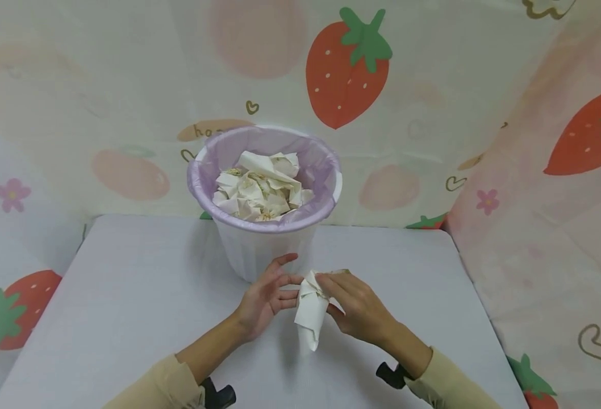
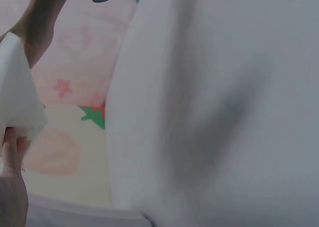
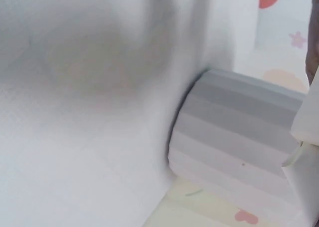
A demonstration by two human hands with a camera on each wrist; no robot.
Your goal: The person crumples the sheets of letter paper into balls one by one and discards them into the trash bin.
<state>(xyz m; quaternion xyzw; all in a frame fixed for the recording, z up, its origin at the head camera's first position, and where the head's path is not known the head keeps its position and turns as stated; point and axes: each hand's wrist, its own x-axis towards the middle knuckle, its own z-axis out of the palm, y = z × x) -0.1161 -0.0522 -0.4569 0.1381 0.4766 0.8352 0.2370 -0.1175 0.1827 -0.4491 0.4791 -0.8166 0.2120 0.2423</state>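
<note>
A folded, creased piece of white paper (image 1: 312, 315) is held over the white table, just in front of the bin. My right hand (image 1: 359, 304) pinches its upper end between thumb and fingers. My left hand (image 1: 264, 298) has its fingers spread and nearly straight, the fingertips right at the paper's left edge. Part of the same paper (image 2: 17, 90) shows at the left of the left wrist view, and its folded edges (image 3: 305, 119) at the right of the right wrist view. Behind the hands stands a white ribbed bin (image 1: 249, 250), with crumpled white papers (image 1: 259, 190) heaped inside.
A purple bag (image 1: 326, 162) lines the bin and folds over its rim. The white table (image 1: 142, 307) reaches back to a strawberry-print cloth (image 1: 423, 113), which also hangs along both sides. Dark wrist cameras (image 1: 392, 375) sit on both forearms.
</note>
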